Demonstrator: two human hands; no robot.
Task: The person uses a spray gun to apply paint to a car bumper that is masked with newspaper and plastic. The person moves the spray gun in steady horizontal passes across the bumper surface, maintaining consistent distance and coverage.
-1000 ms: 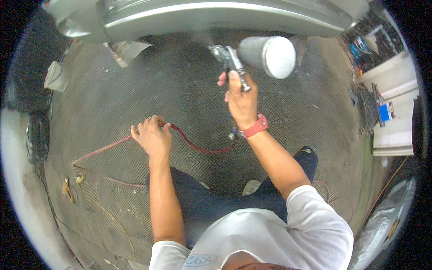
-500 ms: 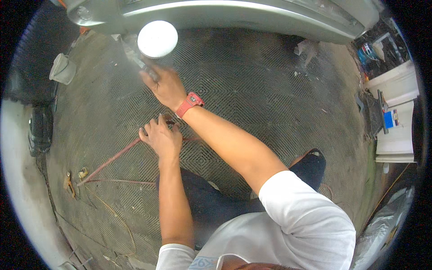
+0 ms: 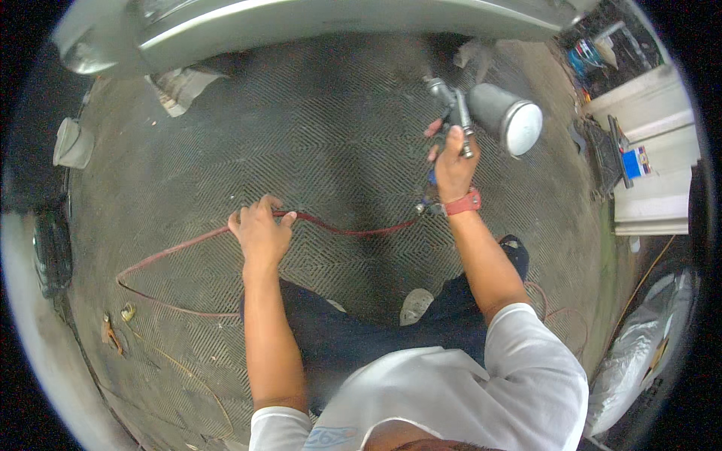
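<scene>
My right hand (image 3: 456,169), with a red watch on its wrist, is closed round the handle of a metal spray gun (image 3: 451,105). A grey cup with a whitish lid (image 3: 510,119) sticks out from the gun's right side. The nozzle points up toward the silver car panel (image 3: 331,19), and a faint haze hangs near it. From the gun's lower fitting a red air hose (image 3: 361,231) sags leftward to my left hand (image 3: 261,229). That hand is closed on the hose, which bends back on the far left toward my legs.
A crumpled paper sheet (image 3: 180,89) lies under the panel at left. A grey-white bucket (image 3: 73,143) stands by the left wall, with a tire (image 3: 51,252) nearer. A yellow cord (image 3: 180,366) and an orange-handled tool (image 3: 111,334) lie on the patterned floor. White panels (image 3: 654,150) stand at right.
My right hand has swung the spray gun from left to right, turning the cup to the gun's right side. The hose between my hands has stretched out. My left hand stays about where it was.
</scene>
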